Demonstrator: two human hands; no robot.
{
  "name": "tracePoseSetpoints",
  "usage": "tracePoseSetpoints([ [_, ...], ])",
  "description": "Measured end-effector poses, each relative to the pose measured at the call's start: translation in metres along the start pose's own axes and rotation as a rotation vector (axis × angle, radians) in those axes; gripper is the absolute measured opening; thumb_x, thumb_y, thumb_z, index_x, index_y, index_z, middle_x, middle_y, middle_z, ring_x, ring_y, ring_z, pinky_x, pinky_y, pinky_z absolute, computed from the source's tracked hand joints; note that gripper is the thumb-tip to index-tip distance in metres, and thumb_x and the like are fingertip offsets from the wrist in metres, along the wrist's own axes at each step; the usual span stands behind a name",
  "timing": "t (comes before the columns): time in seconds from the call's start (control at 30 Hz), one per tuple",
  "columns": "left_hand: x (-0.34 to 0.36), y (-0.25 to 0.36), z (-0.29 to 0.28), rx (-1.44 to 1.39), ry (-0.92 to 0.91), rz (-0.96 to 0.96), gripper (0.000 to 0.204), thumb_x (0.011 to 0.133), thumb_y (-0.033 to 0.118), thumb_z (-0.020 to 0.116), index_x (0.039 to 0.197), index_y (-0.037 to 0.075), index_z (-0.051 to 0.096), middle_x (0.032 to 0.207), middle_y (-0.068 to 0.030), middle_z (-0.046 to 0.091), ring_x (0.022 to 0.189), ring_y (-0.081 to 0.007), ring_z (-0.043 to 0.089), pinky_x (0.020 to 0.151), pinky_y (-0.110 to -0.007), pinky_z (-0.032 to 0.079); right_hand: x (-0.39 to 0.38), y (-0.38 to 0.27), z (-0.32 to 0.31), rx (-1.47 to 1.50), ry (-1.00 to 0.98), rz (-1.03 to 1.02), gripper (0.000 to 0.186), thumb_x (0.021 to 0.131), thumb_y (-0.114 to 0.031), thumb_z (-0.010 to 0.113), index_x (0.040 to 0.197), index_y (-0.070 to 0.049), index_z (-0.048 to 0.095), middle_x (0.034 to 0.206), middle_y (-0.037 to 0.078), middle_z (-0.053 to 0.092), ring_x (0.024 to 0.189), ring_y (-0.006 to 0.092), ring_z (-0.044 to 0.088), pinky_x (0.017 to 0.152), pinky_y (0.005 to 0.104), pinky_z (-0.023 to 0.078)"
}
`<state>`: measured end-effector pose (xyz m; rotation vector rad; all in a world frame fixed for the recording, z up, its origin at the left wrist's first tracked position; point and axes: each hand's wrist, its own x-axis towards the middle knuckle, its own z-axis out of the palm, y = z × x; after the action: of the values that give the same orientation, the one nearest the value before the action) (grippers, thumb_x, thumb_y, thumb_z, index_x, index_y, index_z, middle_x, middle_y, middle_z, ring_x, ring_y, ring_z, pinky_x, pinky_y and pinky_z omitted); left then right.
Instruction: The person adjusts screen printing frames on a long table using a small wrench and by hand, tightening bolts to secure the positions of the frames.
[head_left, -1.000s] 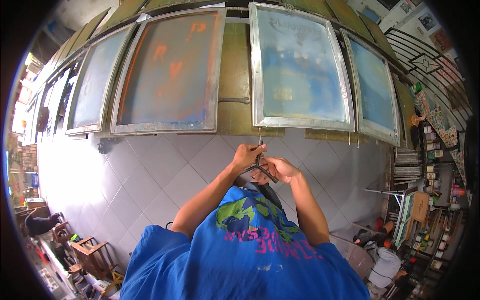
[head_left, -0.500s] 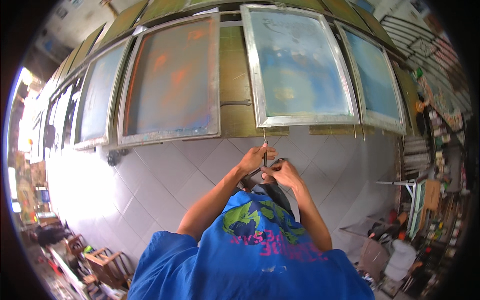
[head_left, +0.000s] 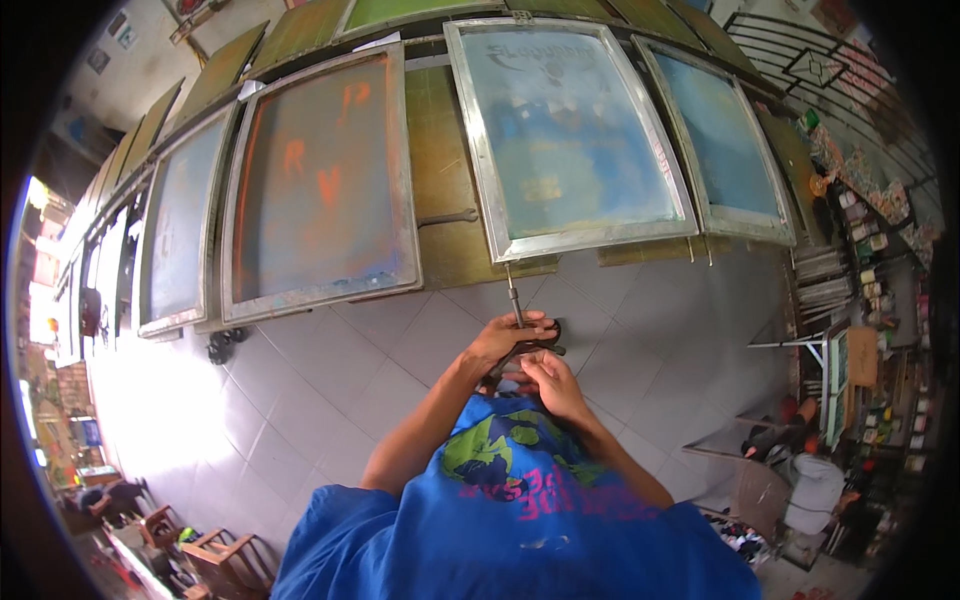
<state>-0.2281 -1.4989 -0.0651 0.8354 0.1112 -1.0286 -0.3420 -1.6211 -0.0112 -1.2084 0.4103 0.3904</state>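
A socket wrench [head_left: 514, 296] with a thin, bright shaft and a dark cross handle points up at the lower edge of a silver screen frame [head_left: 590, 246]. Its tip meets a small rod or bolt there; the exact joint is too small to tell. My left hand [head_left: 498, 338] is closed round the shaft just above the handle, some fingertips reaching right. Just below, my right hand [head_left: 552, 384] is at the handle, fingers loosely apart and partly blurred. Whether they touch the handle is unclear. The frame's mesh panel [head_left: 560, 130] is stained pale blue.
An open-end spanner [head_left: 448, 217] lies on the brownish board between the frames. Left of it is an orange-stained screen [head_left: 320, 190]; a blue screen [head_left: 720, 140] stands right. Grey floor tiles [head_left: 640, 350] stretch below. A wooden stool [head_left: 220, 560] and a white bucket [head_left: 814, 492] stand behind me.
The view has shifted, so the frames sit a little further left. My right hand has dropped below the left and its fingers have loosened from the handle. My left hand stays on the wrench.
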Motion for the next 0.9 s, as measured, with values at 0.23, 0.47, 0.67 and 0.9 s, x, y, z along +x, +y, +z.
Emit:
tracePoseSetpoints([
  [0.23,0.001,0.019,0.011,0.257,-0.001,-0.016,0.044,0.102,0.027,0.058,0.131,-0.005,0.049,0.118,-0.0183,0.065,0.098,-0.0220,0.069,0.086,-0.034,0.059,0.016,0.059,-0.038,0.666,-0.045,0.291,0.044,0.101,-0.039,0.040,0.115,-0.002,0.060,0.106,0.017,0.069,0.092,0.0289,0.065,0.084,0.0388,0.050],
  [0.47,0.004,0.019,0.004,0.370,-0.058,0.010,0.045,0.103,0.036,0.054,0.135,0.004,0.052,0.108,-0.0108,0.068,0.086,-0.0174,0.068,0.076,-0.031,0.057,0.026,0.047,-0.042,1.030,-0.414,0.360,0.047,0.103,-0.043,0.045,0.108,-0.002,0.067,0.091,0.014,0.071,0.065,0.0223,0.059,0.057,0.0307,0.050],
  [0.67,0.013,0.024,-0.030,1.413,0.065,-0.063,0.059,0.095,0.058,0.054,0.108,0.002,0.068,0.084,-0.0156,0.071,0.082,-0.0259,0.072,0.074,-0.038,0.057,0.032,0.038,-0.016,0.878,-0.315,0.306,0.045,0.104,-0.041,0.051,0.131,-0.007,0.057,0.102,0.008,0.068,0.066,0.0141,0.059,0.062,0.0243,0.050],
  [0.9,0.015,0.054,-0.003,1.336,0.128,-0.225,0.076,0.074,0.073,0.069,0.070,-0.003,0.074,0.067,-0.0143,0.070,0.067,-0.0326,0.070,0.068,-0.044,0.058,0.046,0.051,0.021,0.269,-0.110,0.174,0.035,0.101,-0.034,0.060,0.116,-0.003,0.058,0.100,0.012,0.070,0.068,0.0138,0.069,0.062,0.0250,0.055],
])
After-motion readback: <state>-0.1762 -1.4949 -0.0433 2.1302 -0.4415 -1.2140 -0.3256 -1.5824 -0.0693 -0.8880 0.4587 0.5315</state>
